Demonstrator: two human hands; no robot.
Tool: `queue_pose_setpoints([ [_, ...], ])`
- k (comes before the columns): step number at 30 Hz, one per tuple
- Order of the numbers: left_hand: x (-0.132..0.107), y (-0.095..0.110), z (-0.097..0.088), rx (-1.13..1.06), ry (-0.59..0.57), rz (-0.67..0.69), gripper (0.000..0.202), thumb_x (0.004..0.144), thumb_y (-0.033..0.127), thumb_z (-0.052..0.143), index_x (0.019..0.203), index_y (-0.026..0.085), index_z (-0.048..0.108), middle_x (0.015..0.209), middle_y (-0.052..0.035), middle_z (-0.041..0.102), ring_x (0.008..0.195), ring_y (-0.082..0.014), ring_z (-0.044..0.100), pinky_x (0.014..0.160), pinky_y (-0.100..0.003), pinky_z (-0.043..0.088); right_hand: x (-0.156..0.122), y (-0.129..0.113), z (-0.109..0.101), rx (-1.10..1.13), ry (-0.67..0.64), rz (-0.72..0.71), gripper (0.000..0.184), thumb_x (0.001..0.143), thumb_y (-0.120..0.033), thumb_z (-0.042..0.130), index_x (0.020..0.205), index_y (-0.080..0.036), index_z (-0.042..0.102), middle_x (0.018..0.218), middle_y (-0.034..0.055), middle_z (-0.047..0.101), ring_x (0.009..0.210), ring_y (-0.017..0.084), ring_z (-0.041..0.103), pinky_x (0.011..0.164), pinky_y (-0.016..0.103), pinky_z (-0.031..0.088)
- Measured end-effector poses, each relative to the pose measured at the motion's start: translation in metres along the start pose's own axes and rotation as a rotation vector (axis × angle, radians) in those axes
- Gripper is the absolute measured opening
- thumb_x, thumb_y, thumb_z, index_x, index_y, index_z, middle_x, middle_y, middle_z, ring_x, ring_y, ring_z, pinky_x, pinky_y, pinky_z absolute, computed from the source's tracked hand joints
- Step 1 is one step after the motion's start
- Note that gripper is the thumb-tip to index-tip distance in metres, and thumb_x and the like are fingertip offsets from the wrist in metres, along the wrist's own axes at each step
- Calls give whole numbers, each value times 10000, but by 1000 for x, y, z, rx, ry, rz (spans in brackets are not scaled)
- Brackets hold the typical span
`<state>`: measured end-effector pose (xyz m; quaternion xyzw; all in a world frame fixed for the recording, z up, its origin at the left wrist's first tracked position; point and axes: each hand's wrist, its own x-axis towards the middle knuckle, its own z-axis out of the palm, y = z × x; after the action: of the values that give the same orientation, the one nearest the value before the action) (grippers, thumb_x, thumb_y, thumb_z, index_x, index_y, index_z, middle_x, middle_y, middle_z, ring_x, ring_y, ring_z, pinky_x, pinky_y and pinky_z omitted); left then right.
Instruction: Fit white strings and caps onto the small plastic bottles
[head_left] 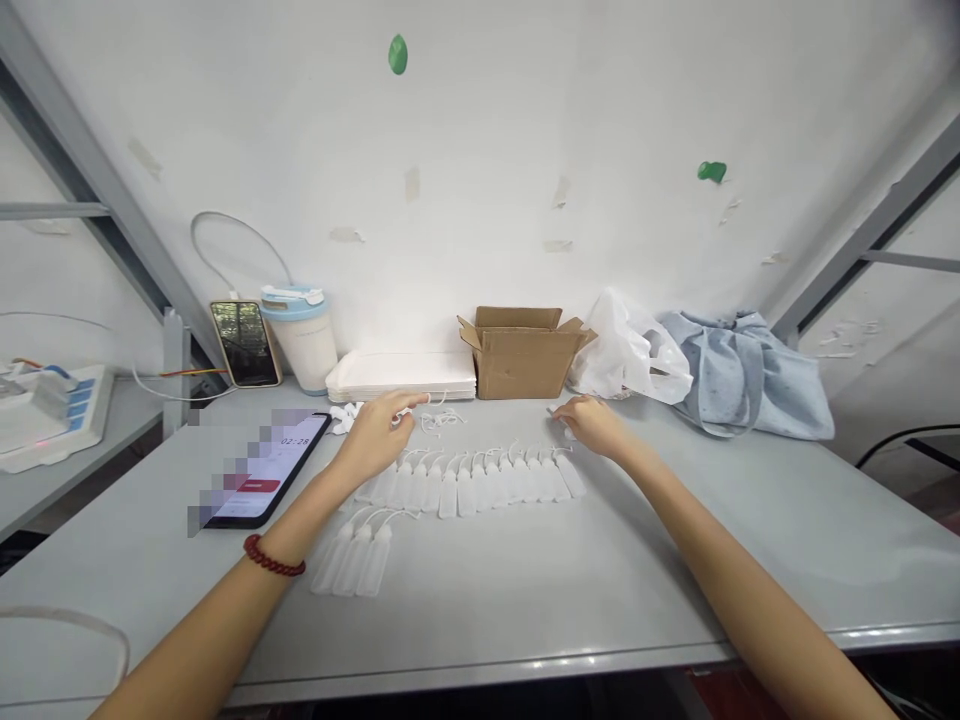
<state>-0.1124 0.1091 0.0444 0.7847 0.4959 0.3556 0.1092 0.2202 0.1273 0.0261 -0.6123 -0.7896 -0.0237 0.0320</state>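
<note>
My left hand [379, 430] reaches over the grey table [525, 590] to a small heap of white strings [442, 418], its fingers pinched on one string. A red bead bracelet [273, 558] circles that wrist. My right hand [592, 422] rests near the right end of a row of several small clear plastic bottles [480, 480], fingers curled on something small I cannot make out. Three more clear bottles [355, 556] lie in a second row nearer me.
A phone [271, 468] with a timer lies at left. Along the wall stand another phone [244, 343], a lidded cup [303, 336], stacked white trays [402, 376], an open cardboard box [523, 352], a white plastic bag [627, 350] and a blue cloth bag [750, 375].
</note>
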Motion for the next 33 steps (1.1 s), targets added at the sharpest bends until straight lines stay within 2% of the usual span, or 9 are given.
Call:
queue_pose_setpoints([
  [5,-3,12,-2,-16,-10,-13,389,753,142,406,1037,173,670,1114,-58,675,973,-209,620,655,-283,500,-2,-4,1,1,53,-24,325,878,-111,413,984,-201,707,950,99,684,964,263,590,773,325,415],
  [12,-6,21,1,-75,-12,8,282,815,185,433,940,196,685,1051,-48,691,951,-195,622,635,-261,498,-5,-17,-9,34,219,-63,237,869,-128,468,1014,-163,653,989,136,638,965,271,559,814,371,430],
  [15,-8,26,1,-108,-30,41,229,834,223,463,901,201,681,989,-42,698,860,-176,623,613,-250,490,-10,-34,-16,95,292,-152,228,902,-130,410,979,-179,619,958,106,634,925,223,565,815,339,445],
  [18,-10,32,1,-130,-35,79,191,836,230,491,877,199,675,912,-36,700,779,-157,610,606,-240,480,-21,-59,-21,302,422,-327,183,918,-148,388,948,-176,566,951,102,615,849,190,591,735,301,474],
  [23,-15,43,3,-144,-35,124,130,831,225,516,828,187,641,850,-33,694,712,-144,607,604,-240,485,-43,-98,-19,366,469,-525,154,940,-171,356,998,-185,498,989,110,620,819,174,612,643,274,497],
  [27,-21,54,5,-143,-57,156,108,832,216,526,889,175,607,812,-28,687,679,-141,620,628,-260,508,-51,-112,-15,339,503,-621,175,943,-180,364,1087,-183,462,1026,131,628,894,199,629,662,303,525],
  [33,-29,64,4,-136,-42,258,138,849,147,497,871,182,629,807,-33,664,728,-150,608,644,-266,488,-52,-115,-12,446,495,-566,283,940,-211,396,1223,-216,385,989,111,659,836,204,660,657,332,547],
])
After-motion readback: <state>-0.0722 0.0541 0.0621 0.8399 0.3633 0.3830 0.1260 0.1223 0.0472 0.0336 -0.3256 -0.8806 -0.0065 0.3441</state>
